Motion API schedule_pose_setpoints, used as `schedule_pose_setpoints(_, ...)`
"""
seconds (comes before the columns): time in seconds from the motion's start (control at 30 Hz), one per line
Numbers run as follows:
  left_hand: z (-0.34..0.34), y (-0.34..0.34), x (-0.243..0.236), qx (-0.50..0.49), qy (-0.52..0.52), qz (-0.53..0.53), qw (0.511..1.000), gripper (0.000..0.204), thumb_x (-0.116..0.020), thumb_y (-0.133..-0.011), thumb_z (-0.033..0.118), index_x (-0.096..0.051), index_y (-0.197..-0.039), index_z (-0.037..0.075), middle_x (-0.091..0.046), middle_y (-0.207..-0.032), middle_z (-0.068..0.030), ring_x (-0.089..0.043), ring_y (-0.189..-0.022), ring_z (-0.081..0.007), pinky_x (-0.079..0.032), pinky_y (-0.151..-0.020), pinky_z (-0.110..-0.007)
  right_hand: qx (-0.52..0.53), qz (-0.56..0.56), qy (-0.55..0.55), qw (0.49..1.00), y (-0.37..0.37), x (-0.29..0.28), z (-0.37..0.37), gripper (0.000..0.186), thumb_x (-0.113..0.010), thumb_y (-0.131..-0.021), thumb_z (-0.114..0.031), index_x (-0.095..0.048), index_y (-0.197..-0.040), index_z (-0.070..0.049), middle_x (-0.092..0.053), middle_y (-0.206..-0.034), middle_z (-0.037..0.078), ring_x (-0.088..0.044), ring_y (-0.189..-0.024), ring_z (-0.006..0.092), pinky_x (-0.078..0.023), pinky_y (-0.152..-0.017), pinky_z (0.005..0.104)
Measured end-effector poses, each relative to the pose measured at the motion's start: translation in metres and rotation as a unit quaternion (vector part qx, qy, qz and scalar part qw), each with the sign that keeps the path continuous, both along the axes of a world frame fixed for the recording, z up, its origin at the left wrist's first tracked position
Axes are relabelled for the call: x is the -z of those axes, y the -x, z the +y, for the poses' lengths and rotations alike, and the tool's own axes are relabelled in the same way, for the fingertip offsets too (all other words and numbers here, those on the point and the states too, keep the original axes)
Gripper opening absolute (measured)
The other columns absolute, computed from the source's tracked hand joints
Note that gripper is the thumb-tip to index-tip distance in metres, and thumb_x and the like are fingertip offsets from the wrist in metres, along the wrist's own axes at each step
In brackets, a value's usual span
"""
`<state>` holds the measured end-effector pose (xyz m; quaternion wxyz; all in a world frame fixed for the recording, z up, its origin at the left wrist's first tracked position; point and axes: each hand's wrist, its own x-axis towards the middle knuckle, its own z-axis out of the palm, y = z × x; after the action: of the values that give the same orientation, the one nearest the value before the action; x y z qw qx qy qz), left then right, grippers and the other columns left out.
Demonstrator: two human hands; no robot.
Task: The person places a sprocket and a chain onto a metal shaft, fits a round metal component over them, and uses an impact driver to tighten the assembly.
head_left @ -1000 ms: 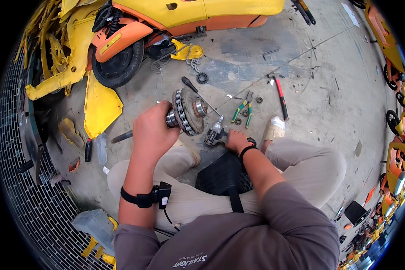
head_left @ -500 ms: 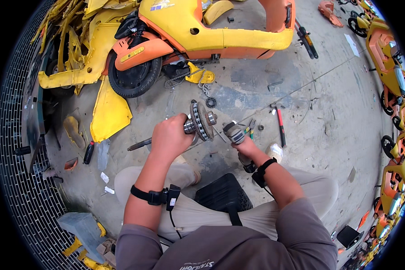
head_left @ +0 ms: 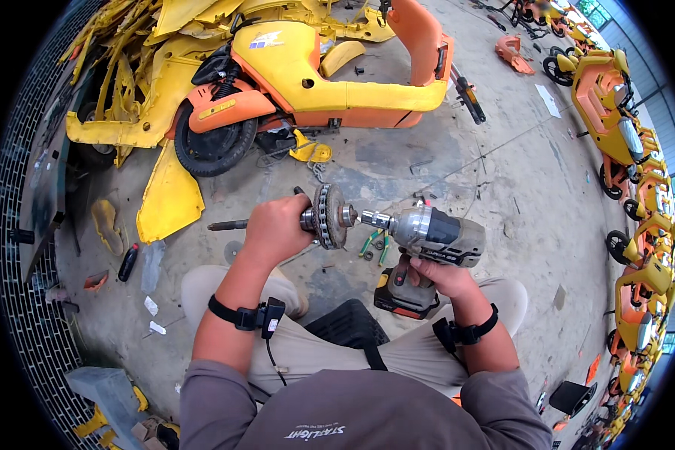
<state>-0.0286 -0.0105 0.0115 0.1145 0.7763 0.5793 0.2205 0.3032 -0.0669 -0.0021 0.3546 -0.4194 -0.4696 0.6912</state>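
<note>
My left hand (head_left: 279, 227) is wrapped round a metal shaft assembly (head_left: 328, 217), held level above the floor. A thick disc with a chain-like ring round it sits on the shaft, with a steel collar on each side. One long thin end (head_left: 229, 225) sticks out to the left of my fist. My right hand (head_left: 444, 277) grips the handle of a cordless impact wrench (head_left: 435, 234). Its silver socket (head_left: 376, 219) points left at the shaft's right end, very close to it; I cannot tell if they touch. Below the socket, green-handled pliers (head_left: 370, 241) lie on the floor.
Ahead lies a yellow and orange scooter body (head_left: 300, 75) with its black wheel (head_left: 217, 146). Yellow panels (head_left: 135, 82) are heaped at the far left. A black bottle (head_left: 128, 260) lies left. Scooters (head_left: 615, 112) line the right side. A black pedal-like seat (head_left: 349, 324) is under me.
My right hand has raised the impact wrench and turned its socket toward the shaft's right end. My left hand keeps its hold on the shaft assembly. The whole view has shifted slightly.
</note>
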Motion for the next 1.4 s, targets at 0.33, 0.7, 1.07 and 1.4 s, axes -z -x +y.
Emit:
schedule_pose_setpoints(0.33,-0.010,-0.005,0.003,0.039,-0.022,0.011,0.999,0.023,-0.078,-0.066,0.014,-0.066,-0.084,0.009,-0.069,-0.077,-0.0138,-0.068,-0.075,-0.0380,-0.054,-0.065,-0.048,-0.009,0.055,0.063,0.996,0.001,0.007,-0.004,0.040,-0.078,-0.089,-0.021,-0.065,-0.118,0.004,-0.073,-0.093,0.018,-0.064,-0.059,0.0176,-0.052,-0.056,0.0299)
schedule_pose_setpoints(0.7,-0.008,-0.007,0.021,0.071,-0.036,0.041,0.996,0.021,-0.077,-0.067,0.017,-0.066,-0.084,0.011,-0.068,-0.072,-0.0105,-0.069,-0.071,-0.0335,-0.056,-0.063,-0.046,-0.061,0.125,0.147,0.979,-0.005,0.017,0.002,0.036,-0.076,-0.083,-0.014,-0.067,-0.113,0.003,-0.070,-0.113,0.024,-0.059,-0.058,0.0153,-0.050,-0.059,0.0295)
schedule_pose_setpoints(1.07,-0.005,-0.004,0.023,0.077,-0.064,0.054,0.993,0.018,-0.075,-0.068,0.012,-0.067,-0.084,0.011,-0.067,-0.074,-0.0099,-0.069,-0.071,-0.0348,-0.056,-0.063,-0.046,-0.041,0.165,0.214,0.962,-0.001,0.009,-0.005,0.036,-0.073,-0.081,-0.014,-0.065,-0.111,0.004,-0.068,-0.114,0.026,-0.055,-0.057,0.0172,-0.047,-0.057,0.0322)
schedule_pose_setpoints(1.4,-0.009,-0.008,0.023,0.067,-0.090,0.072,0.991,0.019,-0.075,-0.067,0.011,-0.065,-0.084,0.011,-0.066,-0.073,-0.0092,-0.070,-0.070,-0.0326,-0.056,-0.061,-0.045,-0.046,0.213,0.251,0.943,-0.004,0.019,-0.007,0.035,-0.071,-0.081,-0.014,-0.063,-0.111,0.003,-0.068,-0.108,0.025,-0.056,-0.056,0.0176,-0.048,-0.055,0.0327)
